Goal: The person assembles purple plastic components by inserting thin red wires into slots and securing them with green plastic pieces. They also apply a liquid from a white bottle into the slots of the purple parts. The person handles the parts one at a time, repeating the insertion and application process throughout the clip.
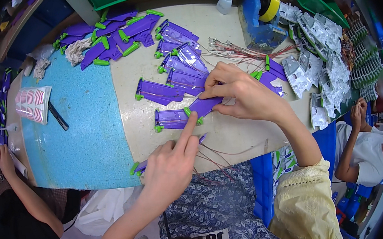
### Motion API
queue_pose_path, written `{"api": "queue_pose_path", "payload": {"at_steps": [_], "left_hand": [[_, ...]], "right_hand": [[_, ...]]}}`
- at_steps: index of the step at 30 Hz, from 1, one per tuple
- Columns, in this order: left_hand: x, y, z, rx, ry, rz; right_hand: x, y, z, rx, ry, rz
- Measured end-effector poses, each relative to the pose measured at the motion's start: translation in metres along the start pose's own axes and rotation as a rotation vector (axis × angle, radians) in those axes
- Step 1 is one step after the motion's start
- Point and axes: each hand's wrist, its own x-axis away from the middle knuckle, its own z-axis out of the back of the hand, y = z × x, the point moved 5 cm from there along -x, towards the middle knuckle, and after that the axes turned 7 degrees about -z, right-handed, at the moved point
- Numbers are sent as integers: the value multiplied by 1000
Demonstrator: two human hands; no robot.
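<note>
A purple plastic wing-shaped piece (207,105) with green end caps lies tilted on the table between my hands. My left hand (170,165) presses its straight index finger on the green cap at the left end, other fingers curled. My right hand (244,93) is closed, thumb and fingertips pinching the right part and upper edge; its palm side is hidden. Just left, another purple wing piece (170,117) lies almost touching. A third one (139,167) is partly covered by my left hand. Thin red and dark wires (218,154) trail over the table's near edge.
More purple pieces (185,58) lie beyond my hands, others in a pile (121,34) at far left. Wires (228,47), a blue tape dispenser (258,21), a squeeze bottle (225,3) and grey-white plastic housings (329,69) stand around. People sit on both sides.
</note>
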Motion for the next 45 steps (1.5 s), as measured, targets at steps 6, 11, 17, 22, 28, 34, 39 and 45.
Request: {"api": "queue_pose_path", "payload": {"at_steps": [6,11,17,22,28,34,39,45], "left_hand": [[-3,2,-5,-62,-23,-53],[-1,-8,7,152,125,-98],[9,-36,19,817,181,445],[-8,-17,32,919,219,250],[-6,-8,25,802,282,72],[-1,6,26,552,464,30],[4,4,31,471,550,73],[-7,8,22,599,97,95]], "right_hand": [[-4,-3,-15,41,40,-42],[-8,0,-16,-106,-71,-116],[15,-24,-2,-785,146,-311],[36,-47,-8,-744,274,-325],[53,-48,-16,-765,202,-399],[66,-51,-38,-859,412,-473],[71,-57,-43,-854,384,-614],[79,-68,-3,-371,276,-526]]}}
